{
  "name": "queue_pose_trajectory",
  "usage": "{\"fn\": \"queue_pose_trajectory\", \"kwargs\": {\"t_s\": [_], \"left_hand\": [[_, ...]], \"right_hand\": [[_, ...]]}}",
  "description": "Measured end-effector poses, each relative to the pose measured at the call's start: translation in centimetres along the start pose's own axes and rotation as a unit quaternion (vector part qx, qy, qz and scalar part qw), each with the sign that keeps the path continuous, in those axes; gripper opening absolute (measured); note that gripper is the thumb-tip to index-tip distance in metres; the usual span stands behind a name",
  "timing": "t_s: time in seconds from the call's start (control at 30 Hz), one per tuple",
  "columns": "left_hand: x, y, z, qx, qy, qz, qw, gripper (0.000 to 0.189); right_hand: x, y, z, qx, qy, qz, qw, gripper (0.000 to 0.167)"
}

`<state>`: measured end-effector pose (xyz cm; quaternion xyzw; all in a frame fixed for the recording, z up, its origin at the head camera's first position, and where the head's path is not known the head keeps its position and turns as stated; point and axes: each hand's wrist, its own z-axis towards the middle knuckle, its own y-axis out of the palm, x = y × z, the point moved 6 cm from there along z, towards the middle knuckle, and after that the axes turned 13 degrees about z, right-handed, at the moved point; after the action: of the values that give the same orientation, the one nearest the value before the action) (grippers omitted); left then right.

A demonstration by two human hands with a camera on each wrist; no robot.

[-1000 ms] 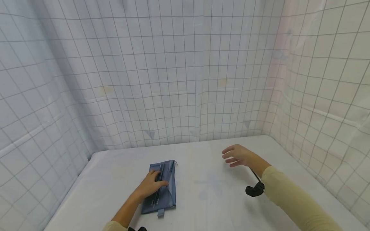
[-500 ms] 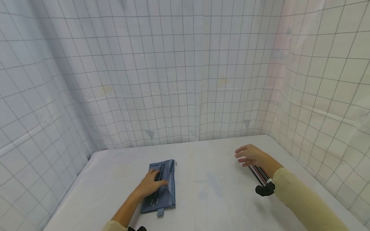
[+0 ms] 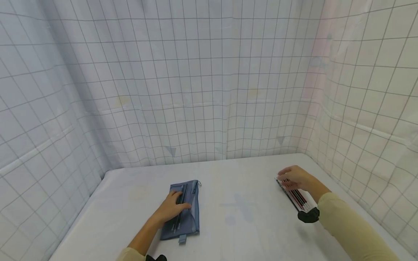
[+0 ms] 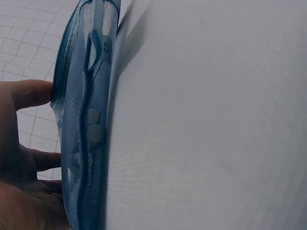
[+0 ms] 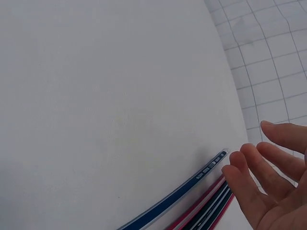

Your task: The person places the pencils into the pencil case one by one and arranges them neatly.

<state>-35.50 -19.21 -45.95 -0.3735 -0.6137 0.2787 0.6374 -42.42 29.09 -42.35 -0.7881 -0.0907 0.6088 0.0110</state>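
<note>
A flat blue zip pouch [image 3: 188, 223] lies on the table, left of centre. Dark slim shapes with white lettering show on its face. My left hand [image 3: 169, 209] rests on it, thumb spread toward the zip side; the left wrist view has the fingertips against the mesh pouch [image 4: 86, 143]. Over on the right, my right hand [image 3: 295, 176] is just above the far end of a flat row of slim dark and red pen-like sticks [image 3: 298, 198]. In the right wrist view, loosely bent fingers [image 5: 256, 175] stand beside the ends of the dark blue and red sticks [image 5: 177, 194], partly covering them.
The white table [image 3: 225, 217] has a back edge and rounded corners near a white gridded curtain [image 3: 202, 90]. Similar cloth hangs on both sides. Black wrist cameras sit at the sleeves, one [image 3: 308, 215] by the near end of the sticks.
My right hand has moved to the right and slightly nearer, uncovering more of the row of dark and red sticks beneath it. The left hand and the pouch have stayed in place.
</note>
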Motion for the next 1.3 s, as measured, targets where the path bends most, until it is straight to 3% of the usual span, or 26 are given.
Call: {"fn": "queue_pose_trajectory", "kwargs": {"t_s": [0.27,0.47,0.57,0.67,0.73,0.8,1.13,1.3], "left_hand": [[0.0,0.0,-0.1,-0.001,0.003,-0.002,1.0000,0.083],[0.0,0.1,0.0,0.000,0.004,0.003,1.0000,0.082],[0.0,0.1,0.0,-0.001,0.004,0.004,1.0000,0.082],[0.0,0.1,-0.1,0.000,0.004,0.002,1.0000,0.082],[0.0,0.0,-0.1,0.000,0.005,0.000,1.0000,0.082],[-0.1,0.1,0.0,0.000,0.005,-0.001,1.0000,0.083],[-0.2,0.0,0.2,0.001,0.006,0.002,1.0000,0.083],[-0.1,0.1,0.0,-0.002,0.006,0.001,1.0000,0.083]], "right_hand": [[1.3,-0.6,0.5,0.009,-0.009,-0.044,0.9990,0.044],[1.8,0.0,0.7,0.011,-0.040,-0.135,0.9899,0.044],[1.8,0.5,0.8,0.029,-0.077,-0.227,0.9704,0.041],[1.6,0.9,0.8,0.049,-0.116,-0.317,0.9400,0.035],[1.5,1.2,0.8,0.061,-0.135,-0.354,0.9233,0.031],[1.5,1.4,0.7,0.068,-0.148,-0.371,0.9144,0.030],[1.7,1.9,0.5,0.098,-0.152,-0.370,0.9111,0.034],[1.8,1.7,0.6,0.106,-0.143,-0.351,0.9193,0.035]]}}
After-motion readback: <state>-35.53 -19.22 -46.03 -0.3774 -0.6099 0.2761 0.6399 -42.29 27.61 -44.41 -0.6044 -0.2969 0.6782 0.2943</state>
